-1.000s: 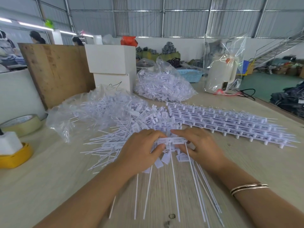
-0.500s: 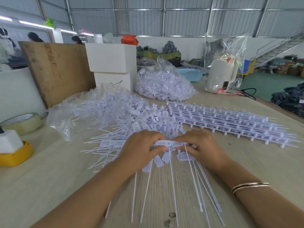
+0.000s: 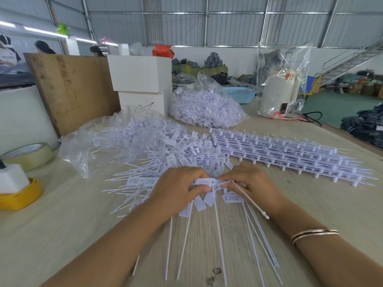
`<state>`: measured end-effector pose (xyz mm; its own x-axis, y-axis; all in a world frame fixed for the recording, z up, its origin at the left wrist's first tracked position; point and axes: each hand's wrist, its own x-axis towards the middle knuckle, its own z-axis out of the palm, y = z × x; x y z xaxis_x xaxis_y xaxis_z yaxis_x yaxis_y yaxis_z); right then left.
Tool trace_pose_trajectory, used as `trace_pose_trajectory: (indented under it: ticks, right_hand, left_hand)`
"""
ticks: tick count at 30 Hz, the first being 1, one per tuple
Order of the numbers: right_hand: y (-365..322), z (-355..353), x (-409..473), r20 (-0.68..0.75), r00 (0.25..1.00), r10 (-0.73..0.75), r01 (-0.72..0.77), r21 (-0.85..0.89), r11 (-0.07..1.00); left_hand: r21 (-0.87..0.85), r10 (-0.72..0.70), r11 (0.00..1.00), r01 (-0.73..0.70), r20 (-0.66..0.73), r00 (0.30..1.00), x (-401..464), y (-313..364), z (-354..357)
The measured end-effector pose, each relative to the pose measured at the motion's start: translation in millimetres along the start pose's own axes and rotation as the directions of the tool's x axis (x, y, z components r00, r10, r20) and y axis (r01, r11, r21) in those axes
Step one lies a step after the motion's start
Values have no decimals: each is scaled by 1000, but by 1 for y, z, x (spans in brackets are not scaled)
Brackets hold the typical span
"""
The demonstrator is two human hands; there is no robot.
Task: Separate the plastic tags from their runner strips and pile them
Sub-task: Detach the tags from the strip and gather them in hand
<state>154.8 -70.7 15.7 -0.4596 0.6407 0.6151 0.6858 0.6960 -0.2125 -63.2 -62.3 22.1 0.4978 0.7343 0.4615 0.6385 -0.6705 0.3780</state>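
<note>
Your left hand (image 3: 178,189) and right hand (image 3: 251,186) both pinch one white plastic runner strip with long-tailed tags (image 3: 209,183) near the pale wooden table's (image 3: 62,235) front edge | twist each tag off at its joint, close to your fingertips | drop it on the loose white tag pile (image 3: 176,158) just behind | uncut white strips (image 3: 290,156) wait toward the right edge.

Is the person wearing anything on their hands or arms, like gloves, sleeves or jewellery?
No gloves or sleeves show: the left hand and right hand are bare, as are both forearms. The only thing worn is a pair of thin metallic bangles on the right wrist.
</note>
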Motion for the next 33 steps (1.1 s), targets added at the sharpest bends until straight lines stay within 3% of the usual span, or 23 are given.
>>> trace_pose_trajectory:
  ticks: [4, 7, 9, 11, 13, 16, 18, 22, 25, 28, 30, 33]
  right_hand:
    - [-1, 0, 1, -6, 998, 59, -57, 142, 988]
    - [-6, 1, 1, -22, 998, 59, -55, 156, 986]
    - [-6, 0, 0, -68, 970, 235, -207, 286, 936]
    - [1, -8, -2, -199, 846, 495, -354, 485, 800]
    - [10, -15, -7, -214, 806, 552, -397, 495, 773]
    - [10, -12, -10, -85, 901, 425, -364, 386, 848]
    - [10, -7, -6, -16, 965, 263, -251, 252, 934]
    - [17, -2, -1, 79, 996, 32, -43, 138, 989]
    - [19, -6, -4, 114, 993, -4, -9, 109, 994]
    - [23, -11, -6, 153, 975, 161, -181, 131, 975]
    - [19, -15, -6, 60, 972, 228, -235, 184, 954]
    - [1, -11, 0, 6, 997, 83, -83, 135, 987]
  left_hand:
    - [81, 54, 995, -52, -24, 998, 2, 1, 1]
    - [81, 37, 996, -35, -23, 999, 3, 1, 1]
    - [72, 34, 997, -33, -16, 999, 2, 0, 0]
    - [66, 23, 998, -21, -19, 1000, 1, -4, 0]
    - [74, -6, 997, 7, -21, 1000, 1, -8, -1]
    - [88, -48, 995, 49, -13, 999, 1, -11, -2]
    - [60, -57, 997, 57, -4, 998, 0, -8, -1]
    - [48, -51, 997, 53, -40, 998, -1, -6, -3]
    - [72, -39, 996, 42, -48, 998, 0, -3, -6]
    - [89, -44, 995, 48, -40, 998, -1, 0, -8]
    - [93, -34, 995, 37, -35, 999, -2, 1, -9]
    - [174, 55, 983, -50, -26, 998, -2, 5, -5]
